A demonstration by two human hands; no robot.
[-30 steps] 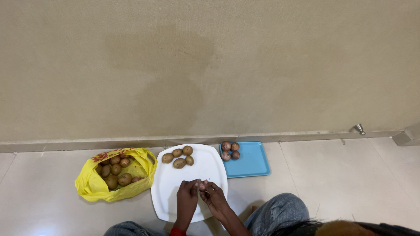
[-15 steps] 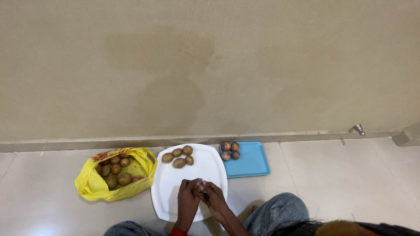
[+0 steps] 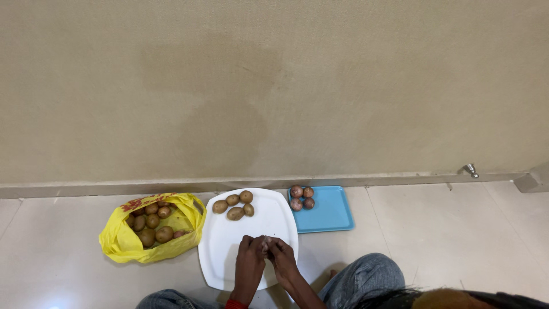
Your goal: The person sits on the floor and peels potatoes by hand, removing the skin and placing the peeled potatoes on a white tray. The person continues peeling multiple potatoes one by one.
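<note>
Head view: person sits on the floor, left hand point(image 3: 250, 254) and right hand point(image 3: 281, 257) pinched together on a small item point(image 3: 265, 243), too tiny to identify, over the white tray point(image 3: 229, 254). Five potatoes point(image 3: 235, 205) on its far edge. Yellow bag point(image 3: 123, 243) of potatoes left, blue tray point(image 3: 331, 214) with onions point(image 3: 301, 197) right.

Even, soft indoor light, moderately bright. Faint glare on floor tiles point(image 3: 51, 300) at lower left of frame. Shadows weak. Sharp throughout; slight wide-angle bowing along skirting point(image 3: 171, 187).
</note>
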